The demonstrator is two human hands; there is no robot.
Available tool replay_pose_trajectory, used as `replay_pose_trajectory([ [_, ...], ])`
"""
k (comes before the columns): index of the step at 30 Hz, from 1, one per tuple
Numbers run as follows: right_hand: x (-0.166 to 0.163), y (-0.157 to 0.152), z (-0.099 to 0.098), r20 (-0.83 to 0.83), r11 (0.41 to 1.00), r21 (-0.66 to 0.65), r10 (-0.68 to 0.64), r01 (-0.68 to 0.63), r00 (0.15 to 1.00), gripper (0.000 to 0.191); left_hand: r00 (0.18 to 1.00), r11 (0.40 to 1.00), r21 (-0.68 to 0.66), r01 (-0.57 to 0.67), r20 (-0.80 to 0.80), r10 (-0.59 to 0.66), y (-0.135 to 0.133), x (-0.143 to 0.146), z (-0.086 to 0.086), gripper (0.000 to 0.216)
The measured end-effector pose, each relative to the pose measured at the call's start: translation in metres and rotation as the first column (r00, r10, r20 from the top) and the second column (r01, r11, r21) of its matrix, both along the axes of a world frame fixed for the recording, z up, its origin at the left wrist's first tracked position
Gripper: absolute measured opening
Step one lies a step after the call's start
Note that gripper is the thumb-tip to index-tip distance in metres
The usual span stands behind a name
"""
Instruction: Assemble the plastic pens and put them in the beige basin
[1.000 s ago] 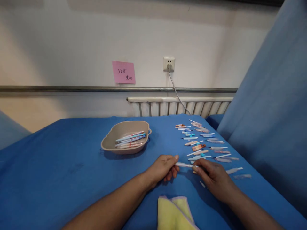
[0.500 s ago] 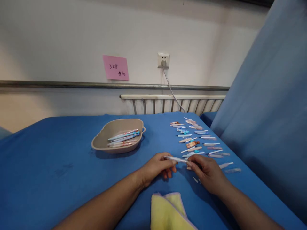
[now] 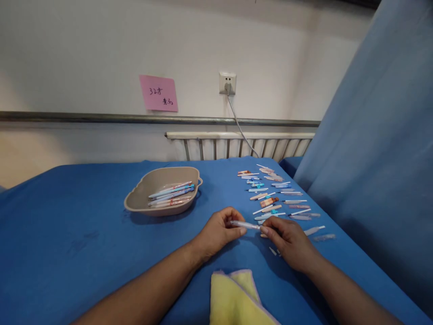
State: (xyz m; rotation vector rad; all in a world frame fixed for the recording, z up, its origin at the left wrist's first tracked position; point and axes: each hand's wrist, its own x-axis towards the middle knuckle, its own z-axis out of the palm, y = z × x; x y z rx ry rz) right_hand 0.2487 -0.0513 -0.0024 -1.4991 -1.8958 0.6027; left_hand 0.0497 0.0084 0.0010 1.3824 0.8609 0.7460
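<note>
A whitish, translucent pen barrel (image 3: 250, 225) is held level between my two hands above the blue cloth. My left hand (image 3: 218, 233) is closed round its left end, thumb in front and fingers curled behind. At the other end, the thumb and fingertips of my right hand (image 3: 293, 241) pinch the barrel. Beyond and beside my right hand lie rows of pen parts (image 3: 270, 208), among them barrels, white refills and coloured clips. A small white pointed piece (image 3: 272, 251) rests on the cloth just left of the right hand.
A beige basin (image 3: 135, 207) with several assembled pens (image 3: 172, 194) inside stands to the left. In front lies a folded yellow cloth (image 3: 233, 298). A blue curtain (image 3: 379, 149) hangs at the right, and a white rail (image 3: 203, 135) runs behind the blue-covered surface (image 3: 84, 280).
My left fingers, looser before, have closed round the barrel's left end. The right hand keeps its pinch. The whole view has shifted slightly.
</note>
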Motion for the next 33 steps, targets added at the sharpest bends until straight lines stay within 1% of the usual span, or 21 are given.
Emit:
replay_pose_trajectory([
  [2, 0.0, -0.0002, -0.0013, -0.006, 1.0, 0.02, -0.004, 0.004, 1.0, 0.025, 0.999, 0.999, -0.043, 0.027, -0.029, -0.028, 0.0007, -0.0003, 0.0007, 0.038],
  [5, -0.0003, -0.001, -0.0029, 0.011, 0.997, 0.07, 0.019, -0.02, 1.0, 0.021, 0.987, 0.993, -0.102, 0.056, -0.145, -0.07, 0.0014, -0.0002, 0.0, 0.047],
  [6, -0.0005, -0.0012, -0.003, 0.019, 0.996, 0.083, 0.028, -0.029, 0.999, 0.02, 0.981, 0.993, -0.104, 0.056, -0.18, -0.074, 0.0013, 0.0001, -0.0004, 0.05],
  [8, -0.0008, -0.0013, -0.0027, 0.027, 0.994, 0.099, 0.04, -0.043, 0.999, 0.019, 0.974, 0.995, -0.09, 0.047, -0.218, -0.066, 0.0008, 0.0007, -0.001, 0.048],
  [10, -0.0009, -0.0009, -0.0021, 0.022, 0.995, 0.089, 0.048, -0.05, 0.999, 0.019, 0.977, 0.998, -0.06, 0.034, -0.207, -0.046, 0.0001, 0.0011, -0.0009, 0.041],
  [13, -0.0007, -0.0001, -0.0019, -0.005, 0.998, 0.05, 0.04, -0.039, 0.999, 0.021, 0.992, 1.0, -0.004, 0.016, -0.125, -0.016, -0.0005, 0.0007, 0.0007, 0.033],
  [15, -0.0004, 0.0001, -0.0024, -0.024, 0.999, 0.036, 0.024, -0.023, 0.999, 0.023, 0.998, 1.0, 0.01, 0.024, -0.055, -0.023, -0.0003, 0.0002, 0.002, 0.034],
  [17, -0.0002, -0.0002, -0.003, -0.027, 0.999, 0.04, 0.013, -0.012, 1.0, 0.024, 0.998, 0.999, -0.012, 0.05, -0.026, -0.05, 0.0005, -0.0003, 0.0024, 0.04],
  [19, -0.0003, -0.0009, -0.0032, -0.011, 0.998, 0.056, 0.016, -0.015, 1.0, 0.022, 0.997, 0.997, -0.059, 0.051, -0.059, -0.055, 0.0016, -0.0006, 0.0016, 0.043],
  [21, -0.0005, -0.0014, -0.003, 0.009, 0.996, 0.08, 0.025, -0.025, 1.0, 0.021, 0.988, 0.994, -0.097, 0.042, -0.141, -0.055, 0.0029, -0.0007, -0.0001, 0.046],
  [23, -0.0005, -0.0018, -0.0024, 0.021, 0.994, 0.103, 0.028, -0.03, 0.999, 0.02, 0.975, 0.993, -0.113, 0.04, -0.214, -0.064, 0.0035, -0.0005, -0.0016, 0.053],
  [25, -0.0002, -0.0022, -0.0018, 0.03, 0.993, 0.115, 0.028, -0.031, 0.999, 0.02, 0.966, 0.993, -0.104, 0.048, -0.249, -0.073, 0.0031, 0.0002, -0.0021, 0.052],
  [31, 0.0013, -0.0031, 0.0006, 0.025, 0.996, 0.08, 0.032, -0.034, 0.999, 0.02, 0.978, 0.999, -0.002, 0.041, -0.207, -0.041, -0.0003, 0.0024, -0.0014, 0.042],
  [33, 0.0019, -0.0024, 0.0008, 0.01, 0.997, 0.073, 0.028, -0.028, 1.0, 0.02, 0.979, 0.999, 0.013, 0.047, -0.197, -0.044, 0.0002, 0.0019, -0.0017, 0.04],
])
